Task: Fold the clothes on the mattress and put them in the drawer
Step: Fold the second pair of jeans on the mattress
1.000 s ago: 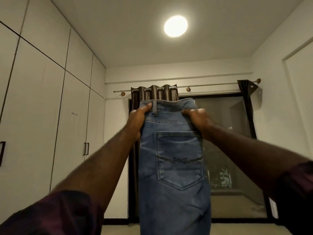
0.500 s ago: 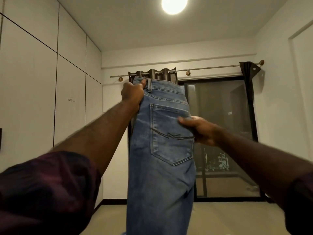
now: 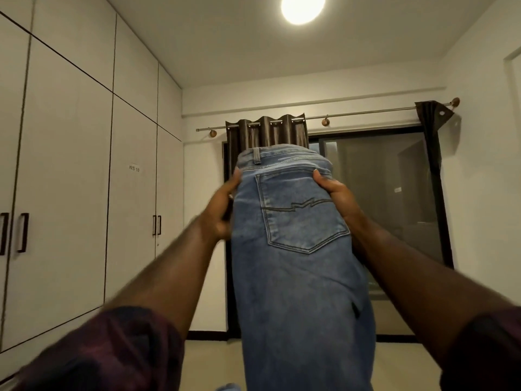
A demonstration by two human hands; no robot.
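Observation:
A pair of light blue jeans [image 3: 298, 277] hangs in the air in front of me, folded lengthwise, back pocket facing me and waistband at the top. My left hand [image 3: 222, 210] grips the left edge just below the waistband. On the right edge, level with the pocket, my right hand [image 3: 337, 197] holds the denim with its thumb on the front. The legs drop out of the frame at the bottom. Neither the mattress nor a drawer is in view.
A white wardrobe wall [image 3: 70, 179] with dark handles runs along the left. Ahead is a dark glass sliding door [image 3: 389, 210] with brown curtains [image 3: 267, 134] bunched on a rod. Beige floor [image 3: 211, 359] shows below.
My left hand slid down from the waistband to the left edge of the jeans. My right hand shifted up beside the pocket. The jeans came lower and nearer to me.

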